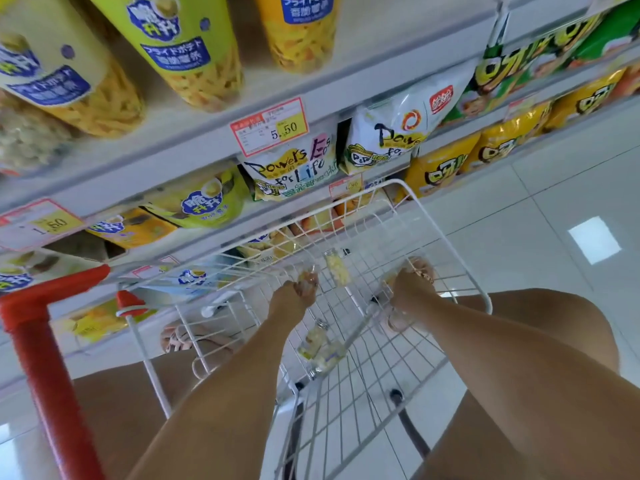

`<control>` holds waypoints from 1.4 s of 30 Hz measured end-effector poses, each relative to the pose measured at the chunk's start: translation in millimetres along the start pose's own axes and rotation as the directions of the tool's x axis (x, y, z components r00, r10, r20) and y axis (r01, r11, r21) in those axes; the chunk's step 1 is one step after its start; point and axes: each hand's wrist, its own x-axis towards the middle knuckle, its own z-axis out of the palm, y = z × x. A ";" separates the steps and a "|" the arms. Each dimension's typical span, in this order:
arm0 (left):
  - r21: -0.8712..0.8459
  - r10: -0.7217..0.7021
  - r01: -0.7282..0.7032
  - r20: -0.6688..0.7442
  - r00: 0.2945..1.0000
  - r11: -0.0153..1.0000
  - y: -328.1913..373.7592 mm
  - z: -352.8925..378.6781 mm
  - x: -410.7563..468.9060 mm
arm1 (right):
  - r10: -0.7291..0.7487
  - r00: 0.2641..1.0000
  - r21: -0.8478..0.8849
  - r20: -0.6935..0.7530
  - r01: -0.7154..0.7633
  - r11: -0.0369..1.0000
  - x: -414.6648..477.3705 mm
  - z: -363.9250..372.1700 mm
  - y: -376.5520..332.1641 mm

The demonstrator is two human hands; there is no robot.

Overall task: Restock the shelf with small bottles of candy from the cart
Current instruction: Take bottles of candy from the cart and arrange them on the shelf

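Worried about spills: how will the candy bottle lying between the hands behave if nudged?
The bottle lies on its side on the wire floor of the cart, so it would probably roll. It looks small and candy-filled, likely light. Its clear, smooth wall may be slippery.

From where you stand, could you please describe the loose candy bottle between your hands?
Look into the white wire cart basket. Between the left hand and right hand lies one small clear bottle of pale yellow candy. It lies alone, unheld; two other bottles lie together nearer the body.
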 end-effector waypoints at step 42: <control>0.014 0.151 -0.819 -0.984 0.089 0.573 -61.2 -386.1 -408.3 | -0.578 0.018 0.066 -0.816 0.996 -0.063 -498.7 -264.6 -209.5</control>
